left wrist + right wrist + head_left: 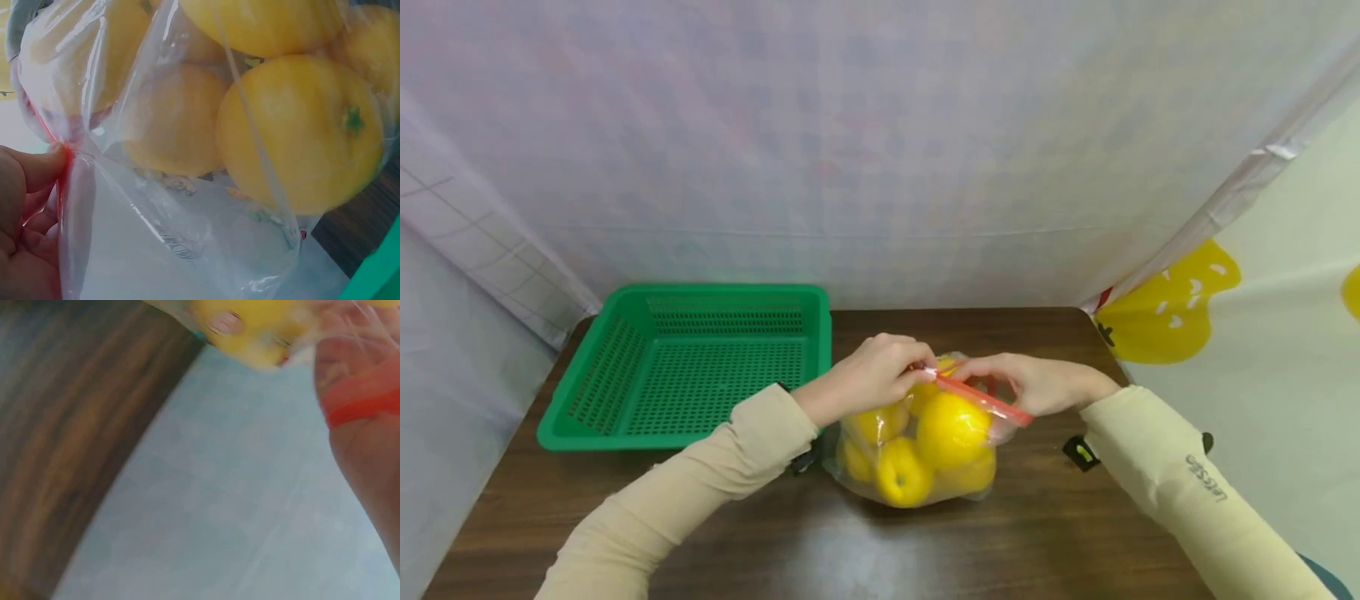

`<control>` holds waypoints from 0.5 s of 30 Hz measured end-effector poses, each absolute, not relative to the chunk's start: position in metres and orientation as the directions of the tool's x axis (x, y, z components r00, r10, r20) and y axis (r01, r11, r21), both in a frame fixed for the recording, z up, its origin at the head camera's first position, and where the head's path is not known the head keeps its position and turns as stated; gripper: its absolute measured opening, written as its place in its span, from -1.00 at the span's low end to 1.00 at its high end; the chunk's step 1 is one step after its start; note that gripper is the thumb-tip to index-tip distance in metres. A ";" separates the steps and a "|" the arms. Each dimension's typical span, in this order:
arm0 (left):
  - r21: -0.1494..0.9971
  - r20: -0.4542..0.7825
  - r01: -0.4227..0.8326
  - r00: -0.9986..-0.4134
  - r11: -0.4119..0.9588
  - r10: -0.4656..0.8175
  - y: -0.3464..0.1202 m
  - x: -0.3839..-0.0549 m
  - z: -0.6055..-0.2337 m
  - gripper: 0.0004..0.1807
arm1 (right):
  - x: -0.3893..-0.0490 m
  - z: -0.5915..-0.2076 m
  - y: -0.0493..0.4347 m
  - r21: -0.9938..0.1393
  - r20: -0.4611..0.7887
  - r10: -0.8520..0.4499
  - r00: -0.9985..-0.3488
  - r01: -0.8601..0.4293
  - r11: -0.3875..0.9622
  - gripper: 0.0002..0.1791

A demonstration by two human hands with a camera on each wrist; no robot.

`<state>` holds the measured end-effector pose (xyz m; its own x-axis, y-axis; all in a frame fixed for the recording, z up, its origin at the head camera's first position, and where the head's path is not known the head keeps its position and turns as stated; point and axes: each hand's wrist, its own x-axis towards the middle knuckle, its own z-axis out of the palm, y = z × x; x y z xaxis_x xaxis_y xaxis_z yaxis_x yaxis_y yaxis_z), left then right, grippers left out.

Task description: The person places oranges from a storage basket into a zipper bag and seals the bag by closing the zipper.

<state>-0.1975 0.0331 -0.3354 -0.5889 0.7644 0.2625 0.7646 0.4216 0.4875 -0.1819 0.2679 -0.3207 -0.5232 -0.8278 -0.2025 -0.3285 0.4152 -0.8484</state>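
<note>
A clear zip bag (868,479) with a red strip along its mouth stands on the table, bulging with several round yellow fruits (955,429). A green stem mark shows on one fruit (300,134) in the left wrist view. My left hand (883,371) pinches the left end of the red strip between thumb and fingers. At the right part of the mouth, my right hand (1037,383) holds the bag's edge. In the right wrist view the red strip (362,409) crosses that hand, with the fingers beyond it seen through the plastic.
A green plastic basket (718,379) with slotted walls stands on the left of the dark wooden table (880,554), beside my left forearm. Pale curtains (850,167) hang behind the table, and a patterned white cloth (1262,333) is on the right.
</note>
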 end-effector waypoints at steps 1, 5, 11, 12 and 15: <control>0.487 0.266 0.764 -0.590 0.422 0.762 0.034 -0.198 -0.335 -0.84 | -0.182 -0.319 0.267 -0.844 -0.203 -0.828 -0.523 -0.335 0.419 -0.39; 0.506 0.258 0.747 -0.608 0.431 0.751 0.035 -0.198 -0.336 -0.85 | -0.178 -0.314 0.254 -0.775 -0.126 -0.804 -0.581 -0.449 0.445 -0.50; 0.517 0.240 0.711 -0.655 0.476 0.717 0.031 -0.204 -0.337 -0.85 | -0.164 -0.319 0.229 -0.511 0.160 -0.661 -0.733 -0.634 0.581 -0.68; 0.521 0.236 0.704 -0.662 0.482 0.712 0.030 -0.206 -0.337 -0.85 | -0.162 -0.319 0.230 -0.474 0.191 -0.647 -0.738 -0.647 0.597 -0.71; 0.533 0.204 0.687 -0.670 0.494 0.713 0.025 -0.209 -0.334 -0.85 | -0.157 -0.315 0.244 -0.444 0.214 -0.628 -0.748 -0.647 0.620 -0.92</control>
<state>-0.2094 0.0254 -0.3343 -0.6705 0.7135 0.2036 0.6871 0.4935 0.5332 -0.1569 0.2439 -0.3153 -0.7484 -0.6279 0.2138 -0.6470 0.6200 -0.4439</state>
